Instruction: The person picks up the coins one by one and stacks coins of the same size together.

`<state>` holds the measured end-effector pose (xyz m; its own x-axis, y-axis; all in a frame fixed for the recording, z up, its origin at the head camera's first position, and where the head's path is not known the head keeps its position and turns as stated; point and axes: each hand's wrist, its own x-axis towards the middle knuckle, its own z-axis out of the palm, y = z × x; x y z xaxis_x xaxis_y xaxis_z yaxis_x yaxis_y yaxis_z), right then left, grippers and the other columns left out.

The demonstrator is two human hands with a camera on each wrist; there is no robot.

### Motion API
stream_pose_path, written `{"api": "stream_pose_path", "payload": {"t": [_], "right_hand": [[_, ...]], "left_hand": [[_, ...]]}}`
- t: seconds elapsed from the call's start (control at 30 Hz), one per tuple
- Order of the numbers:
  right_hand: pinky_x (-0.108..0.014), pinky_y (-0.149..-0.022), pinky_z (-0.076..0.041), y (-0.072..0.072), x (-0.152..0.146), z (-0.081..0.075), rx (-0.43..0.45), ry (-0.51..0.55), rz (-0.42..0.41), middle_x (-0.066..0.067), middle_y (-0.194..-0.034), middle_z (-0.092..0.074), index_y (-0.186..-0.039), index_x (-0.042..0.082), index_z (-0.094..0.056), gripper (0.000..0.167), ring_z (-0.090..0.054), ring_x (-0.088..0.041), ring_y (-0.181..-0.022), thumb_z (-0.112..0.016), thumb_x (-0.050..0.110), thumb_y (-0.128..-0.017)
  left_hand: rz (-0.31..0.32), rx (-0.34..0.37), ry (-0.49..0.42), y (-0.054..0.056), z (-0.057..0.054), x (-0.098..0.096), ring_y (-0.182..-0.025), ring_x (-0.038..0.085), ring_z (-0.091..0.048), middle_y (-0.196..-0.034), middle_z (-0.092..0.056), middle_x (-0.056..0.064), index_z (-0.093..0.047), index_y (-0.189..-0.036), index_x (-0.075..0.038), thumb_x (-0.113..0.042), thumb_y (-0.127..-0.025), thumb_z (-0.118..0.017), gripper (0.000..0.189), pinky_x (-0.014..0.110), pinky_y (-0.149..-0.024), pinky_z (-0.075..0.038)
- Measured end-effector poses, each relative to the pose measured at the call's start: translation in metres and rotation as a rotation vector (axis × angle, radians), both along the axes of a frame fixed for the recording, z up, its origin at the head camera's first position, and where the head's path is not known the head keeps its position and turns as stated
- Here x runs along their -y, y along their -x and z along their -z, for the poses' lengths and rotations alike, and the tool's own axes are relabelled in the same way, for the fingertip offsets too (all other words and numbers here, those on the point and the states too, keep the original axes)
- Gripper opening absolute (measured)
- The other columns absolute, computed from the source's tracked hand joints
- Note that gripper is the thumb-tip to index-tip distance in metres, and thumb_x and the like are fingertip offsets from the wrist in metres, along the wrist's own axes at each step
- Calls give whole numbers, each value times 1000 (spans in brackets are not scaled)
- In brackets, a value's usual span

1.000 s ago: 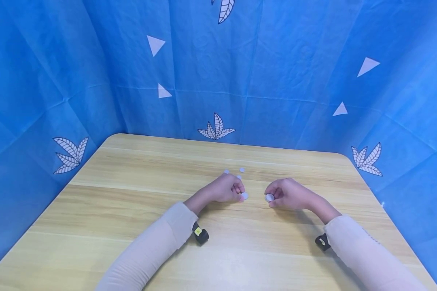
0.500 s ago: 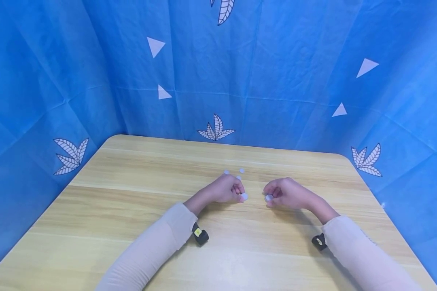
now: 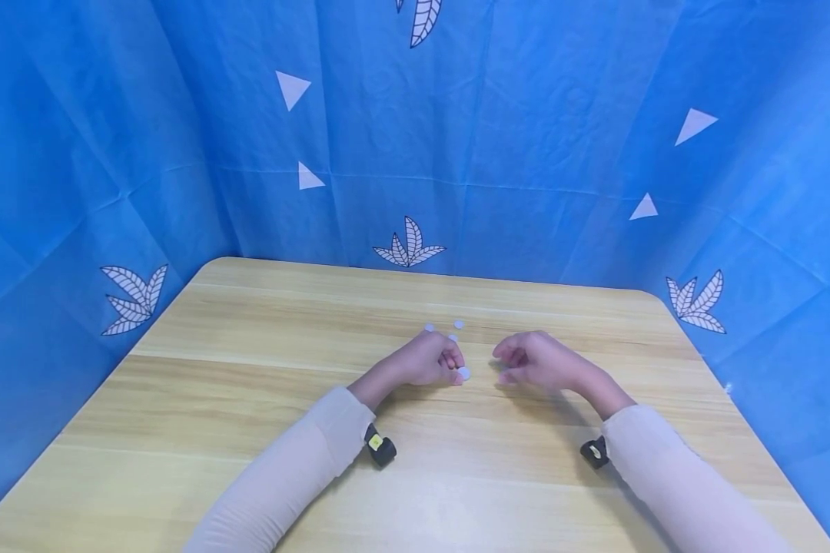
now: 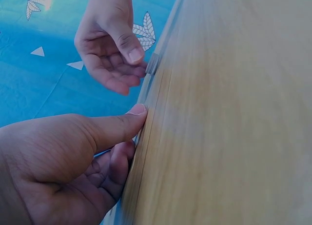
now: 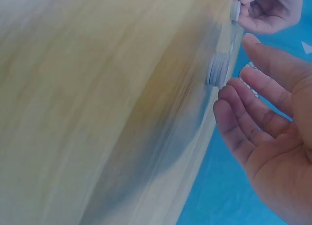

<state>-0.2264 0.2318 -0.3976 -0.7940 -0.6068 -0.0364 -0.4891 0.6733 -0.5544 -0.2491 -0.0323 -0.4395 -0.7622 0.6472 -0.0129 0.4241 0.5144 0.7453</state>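
Low over the middle of the table [image 3: 263, 399] my left hand [image 3: 425, 359] pinches a small white disc [image 3: 464, 373] between thumb and fingers. In the right wrist view that disc [image 5: 235, 10] shows edge-on at the top. To the right, my right hand [image 3: 536, 359] has its thumb and fingers apart, nothing between them. A short stack of pale discs [image 5: 218, 69] stands just beyond its fingertips in the right wrist view. The left wrist view shows this stack [image 4: 152, 64] beside the right fingers, past the left thumb tip.
Loose white discs lie just behind the left hand: one at the back [image 3: 459, 325], one further left [image 3: 429, 328], one nearer [image 3: 453, 337]. A blue patterned curtain [image 3: 560, 153] encloses the table's back and sides. Each forearm carries a black wrist camera [image 3: 382, 449].
My right hand has spread its fingers and shifted a little left; the disc seen at its fingertips in earlier head frames no longer shows there. The left hand stays put.
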Motion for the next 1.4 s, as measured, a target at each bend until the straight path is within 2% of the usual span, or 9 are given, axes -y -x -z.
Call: {"api": "stream_pose_path", "payload": {"t": [0.27, 0.6, 0.77, 1.03, 1.4], "right_hand": [[-41, -88, -59, -2, 13, 0, -3, 20, 22, -10, -112, -74, -118, 1, -71, 36, -71, -24, -100, -81, 18, -88], [-40, -86, -59, 0, 31, 2, -33, 26, -25, -8, -105, -76, -113, 0, -73, 31, -71, -23, -96, -82, 17, -88], [-34, -82, -59, 2, 38, 4, -43, 23, -39, -5, -103, -76, -110, 2, -75, 27, -71, -17, -92, -82, 15, -88], [-26, -74, -59, 1, 45, 4, -17, 38, -65, -2, -92, -76, -103, 3, -76, 20, -70, -10, -81, -82, 11, -86], [-26, -69, -57, 4, 50, 7, 28, 50, -61, 5, -82, -73, -97, 7, -77, 11, -66, -7, -74, -81, 10, -87]], "left_hand": [[2, -7, 7, -1, -1, 0, -79, 10, -64, -84, -68, -5, -74, -93, -12, -12, -84, -85, 15, 22, -75, -55], [11, -13, 0, -1, -2, 1, -79, 10, -65, -83, -68, -6, -74, -93, -12, -13, -84, -85, 15, 22, -76, -55], [5, -24, 10, -1, -3, 1, -79, 9, -64, -83, -68, -6, -73, -93, -12, -14, -84, -85, 15, 22, -76, -55], [8, -21, -4, -1, -3, 0, -79, 9, -65, -84, -68, -5, -73, -93, -10, -13, -84, -86, 16, 22, -76, -55], [1, -39, 22, -1, -4, -1, -79, 9, -64, -84, -68, -5, -73, -94, -10, -13, -84, -85, 15, 21, -76, -55]]}}
